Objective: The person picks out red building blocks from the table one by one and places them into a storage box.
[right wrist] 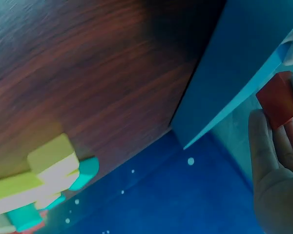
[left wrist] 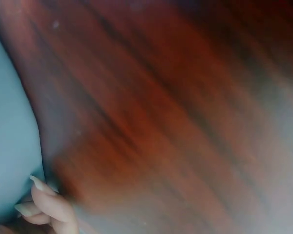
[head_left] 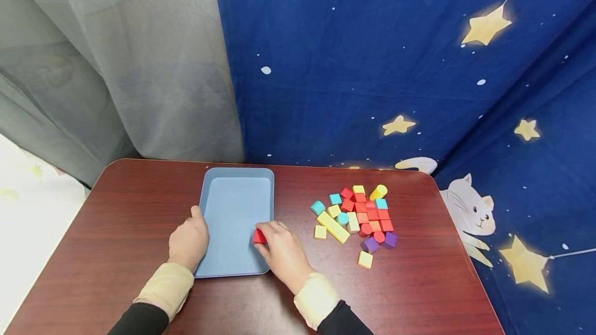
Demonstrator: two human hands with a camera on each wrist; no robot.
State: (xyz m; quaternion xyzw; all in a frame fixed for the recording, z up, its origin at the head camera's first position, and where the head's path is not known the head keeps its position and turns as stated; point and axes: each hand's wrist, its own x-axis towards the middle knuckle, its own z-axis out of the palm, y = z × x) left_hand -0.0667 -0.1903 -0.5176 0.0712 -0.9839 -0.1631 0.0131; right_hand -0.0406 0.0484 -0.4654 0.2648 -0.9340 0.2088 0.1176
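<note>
From the head, the right hand (head_left: 286,255) pinches a red block (head_left: 259,236) over the right side of the tray (head_left: 238,211), while the left hand (head_left: 188,242) grips the tray's left edge; should the pinch loosen too early, the block could strike the tray's right rim and tumble outside, being so near that side; a hard tug by the left hand could likewise shift the tray beneath it. To the right of the tray, well apart, lies a cluster of loose blocks (head_left: 360,208), with a long yellow block (head_left: 332,227) on the side towards the tray and a yellow cylinder (head_left: 378,193) at the far side; they crowd together, so a reach for one might knock its neighbours; the wooden table (head_left: 116,231) carries everything, and a grey curtain (head_left: 172,66) and a blue curtain (head_left: 335,66) hang beyond the tray.

From the left wrist, the left hand curls at the tray's edge; how firmly, I cannot tell.

From the right wrist, the red block sits at the right hand's fingertips, its height above the tray's floor unclear; the tray's raised wall stands between it and the loose blocks.
</note>
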